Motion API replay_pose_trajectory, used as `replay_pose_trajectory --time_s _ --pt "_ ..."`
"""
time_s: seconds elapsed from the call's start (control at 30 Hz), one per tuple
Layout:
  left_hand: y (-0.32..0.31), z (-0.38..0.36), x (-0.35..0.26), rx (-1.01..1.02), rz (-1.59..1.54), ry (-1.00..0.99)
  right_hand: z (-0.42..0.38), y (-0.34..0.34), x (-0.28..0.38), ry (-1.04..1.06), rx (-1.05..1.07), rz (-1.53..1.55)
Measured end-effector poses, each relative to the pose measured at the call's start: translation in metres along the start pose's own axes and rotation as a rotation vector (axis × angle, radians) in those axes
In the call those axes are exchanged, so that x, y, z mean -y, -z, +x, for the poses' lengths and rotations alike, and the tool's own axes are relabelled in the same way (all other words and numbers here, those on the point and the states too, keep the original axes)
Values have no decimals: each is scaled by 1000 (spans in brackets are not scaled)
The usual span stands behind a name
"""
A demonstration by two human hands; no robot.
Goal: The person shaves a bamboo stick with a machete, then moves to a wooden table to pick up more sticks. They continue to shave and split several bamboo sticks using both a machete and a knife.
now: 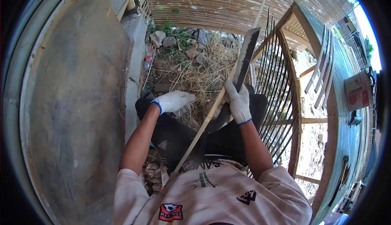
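Observation:
In a white knit glove with a blue cuff, my right hand [239, 102] grips a machete [247, 56], its broad dark blade pointing up and away from me. A long, pale bamboo strip [203, 125] slants from beside my shirt, past that hand and up behind the blade. The machete's handle is hidden in my fist. My left hand [175, 102], gloved the same way, hovers to the left of the strip over the straw. Its fingers reach to the right, loosely apart, with nothing seen in them.
Straw-like shavings [207, 68] and stones cover the ground ahead. A large worn board [77, 102] stands at left. To the right, dark thin strips [281, 82] lean on a wooden frame [297, 131], near a greenish bench top [346, 143] with a bucket [358, 90].

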State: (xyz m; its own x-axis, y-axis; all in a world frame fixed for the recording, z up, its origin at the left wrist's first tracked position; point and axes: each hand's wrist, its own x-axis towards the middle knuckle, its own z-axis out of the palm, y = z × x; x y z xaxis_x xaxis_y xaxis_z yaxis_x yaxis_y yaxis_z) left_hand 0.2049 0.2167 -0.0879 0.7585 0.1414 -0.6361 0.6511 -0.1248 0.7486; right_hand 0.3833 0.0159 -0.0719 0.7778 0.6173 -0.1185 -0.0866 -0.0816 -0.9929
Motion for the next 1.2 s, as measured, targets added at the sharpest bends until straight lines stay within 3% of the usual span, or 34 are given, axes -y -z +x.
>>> replay_pose_trajectory --time_s 0.07,0.13,0.2,0.23,0.3,0.33,0.4,0.43,0.47,0.5,0.57,0.63,0.77,0.83,0.87,0.93,1.0,1.07,1.13,1.2 --pt "42 15 6 -37 366 -70 -2 4 -1 0 12 14" --pt "84 31 16 -333 685 -69 -5 6 -5 -74 26 67" --pt "102 21 24 -817 1040 38 -8 6 -8 -78 32 89" --pt "107 17 35 -819 1046 33 -8 6 -9 -86 39 106" --pt "102 10 56 -1158 1357 -19 -13 5 -8 -82 35 94" --pt "99 4 44 -1156 1362 -24 -14 5 -6 -79 37 79" --pt "94 -6 25 -749 664 27 -13 5 -3 -85 63 97" --pt "81 -6 24 -696 449 -212 -14 5 -4 -93 93 110" --pt "57 -9 25 -701 276 -228 -15 5 -5 -101 88 106" --pt "34 -16 18 -542 73 -338 -13 2 -5 -107 104 161" --pt "-11 -39 -1 -65 -367 -208 -8 -1 0 -115 132 213" --pt "-51 -52 -7 212 -492 -341 -7 -3 11 -105 169 157" --pt "-96 -54 -4 247 -622 -374 1 -7 20 -66 127 67" --pt "-110 -61 -11 -8 -725 -154 1 -4 27 91 141 -355" --pt "-117 -59 -8 -14 -729 -155 0 -3 26 93 148 -356" --pt "-125 -51 1 -363 -347 -256 -9 0 25 259 169 -663" --pt "-127 -47 8 -447 -315 -272 -23 3 26 188 296 -660" --pt "-125 -44 9 -516 -273 -298 -36 4 24 262 517 -716" --pt "-122 -43 11 -524 -346 -224 -48 -1 28 178 560 -724" --pt "-124 -42 20 -519 -402 -219 -54 -5 30 -84 660 -725"
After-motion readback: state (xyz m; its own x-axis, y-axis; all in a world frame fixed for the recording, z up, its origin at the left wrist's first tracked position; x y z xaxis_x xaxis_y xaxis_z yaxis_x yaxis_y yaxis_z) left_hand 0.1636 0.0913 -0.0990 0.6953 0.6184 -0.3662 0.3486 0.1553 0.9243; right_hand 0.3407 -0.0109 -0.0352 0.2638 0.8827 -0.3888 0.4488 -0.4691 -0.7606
